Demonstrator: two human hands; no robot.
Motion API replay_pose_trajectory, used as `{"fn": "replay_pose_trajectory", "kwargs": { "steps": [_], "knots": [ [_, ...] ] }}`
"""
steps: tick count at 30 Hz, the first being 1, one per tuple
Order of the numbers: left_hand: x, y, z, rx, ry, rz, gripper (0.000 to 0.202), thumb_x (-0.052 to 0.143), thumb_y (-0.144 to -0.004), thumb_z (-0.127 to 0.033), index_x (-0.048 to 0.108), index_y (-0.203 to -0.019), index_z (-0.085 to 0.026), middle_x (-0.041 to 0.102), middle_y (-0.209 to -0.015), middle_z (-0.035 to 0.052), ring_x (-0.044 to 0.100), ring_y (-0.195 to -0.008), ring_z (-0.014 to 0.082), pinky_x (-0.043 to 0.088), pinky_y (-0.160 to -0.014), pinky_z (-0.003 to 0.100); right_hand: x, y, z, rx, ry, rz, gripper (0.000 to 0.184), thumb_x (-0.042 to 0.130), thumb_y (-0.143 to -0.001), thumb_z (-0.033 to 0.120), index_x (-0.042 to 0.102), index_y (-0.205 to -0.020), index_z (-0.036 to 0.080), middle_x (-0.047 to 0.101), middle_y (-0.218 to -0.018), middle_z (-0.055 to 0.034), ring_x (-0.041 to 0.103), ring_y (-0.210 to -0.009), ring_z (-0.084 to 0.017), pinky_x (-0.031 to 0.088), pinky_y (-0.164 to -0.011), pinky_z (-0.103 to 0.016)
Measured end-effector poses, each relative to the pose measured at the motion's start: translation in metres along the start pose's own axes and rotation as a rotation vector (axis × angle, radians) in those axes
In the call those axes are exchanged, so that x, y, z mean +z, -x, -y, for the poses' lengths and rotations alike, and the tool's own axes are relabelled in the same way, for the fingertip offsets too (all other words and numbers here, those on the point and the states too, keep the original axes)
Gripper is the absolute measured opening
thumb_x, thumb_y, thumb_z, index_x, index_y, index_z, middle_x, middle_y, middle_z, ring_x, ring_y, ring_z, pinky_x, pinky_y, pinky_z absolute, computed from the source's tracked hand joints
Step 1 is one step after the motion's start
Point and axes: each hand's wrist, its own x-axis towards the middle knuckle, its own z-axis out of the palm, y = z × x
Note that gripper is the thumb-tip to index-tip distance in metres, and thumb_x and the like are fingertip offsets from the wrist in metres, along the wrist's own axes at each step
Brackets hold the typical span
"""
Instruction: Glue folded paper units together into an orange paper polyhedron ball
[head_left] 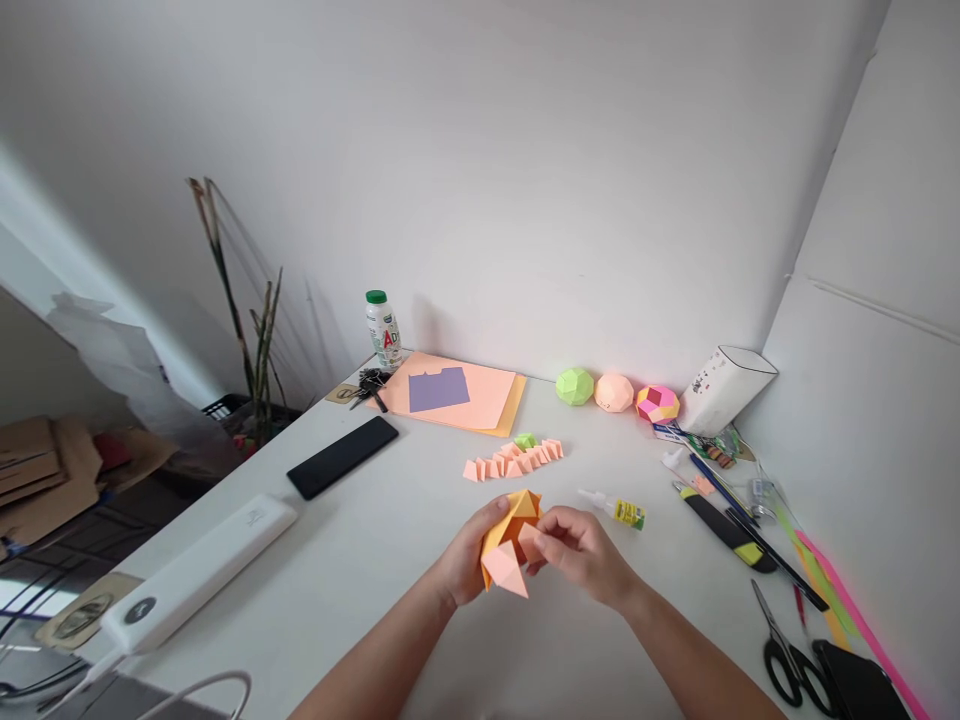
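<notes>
White tabletop [352,570] meets a plain wall [480,180] ahead of the fingers; its left edge slants away, well apart from the left fingers. Working room extends to either side of both hands.

An orange faceted paper model [519,508] is positioned between the hands. Its faces are flat and creased; an opening toward the right fingers exposes a darker orange interior. One peach panel [507,572] adjoins its near side. Left hand [469,555]: fingers grasp the model's left side. Right hand [583,552]: thumb and fingers pinch a peach paper piece [529,542] at the opening.

Just beyond the fingers is a row of folded peach pieces [514,462]. Near the right fingers lies a glue bottle [628,514]; farther right, a utility knife [720,528]. Left of the left fingers lies a black smartphone [343,458]. Farthest ahead, three faceted balls [614,393] line the wall.
</notes>
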Motion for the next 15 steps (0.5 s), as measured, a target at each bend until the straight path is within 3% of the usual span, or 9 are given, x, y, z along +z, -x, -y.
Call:
{"fn": "replay_pose_trajectory", "kwargs": {
  "steps": [4,9,15],
  "knots": [
    [0.0013,0.0004,0.0008,-0.009,-0.047,0.037,0.046,0.041,-0.083,-0.052,0.06,-0.077,-0.01,0.06,-0.063,0.0085,0.058,-0.056,0.0188,0.041,-0.057,0.03,0.0051,0.0024,0.005,-0.003,0.121,-0.039,0.017,0.058,-0.083,0.029,0.061,-0.076,0.014,0.063,-0.068,-0.0024,0.06,-0.062,-0.014,0.051,-0.062,-0.029],
    [0.0019,0.0007,0.0003,0.056,-0.117,0.042,0.039,0.038,-0.086,-0.047,0.054,-0.098,-0.013,0.063,-0.069,0.0076,0.063,-0.059,0.0234,0.042,-0.054,0.031,0.0075,0.0025,0.0048,0.0,0.119,-0.077,0.019,0.058,-0.083,0.03,0.061,-0.075,0.014,0.06,-0.064,-0.0007,0.057,-0.055,-0.011,0.048,-0.056,-0.026],
    [0.0016,0.0007,0.0014,0.077,-0.159,0.051,0.036,0.037,-0.087,-0.045,0.048,-0.104,-0.014,0.063,-0.07,0.0074,0.065,-0.058,0.026,0.045,-0.053,0.033,0.0073,0.0016,-0.0017,0.031,0.042,-0.079,0.021,0.058,-0.083,0.034,0.059,-0.074,0.014,0.059,-0.066,-0.0006,0.056,-0.054,-0.012,0.047,-0.053,-0.027]
  ]
}}
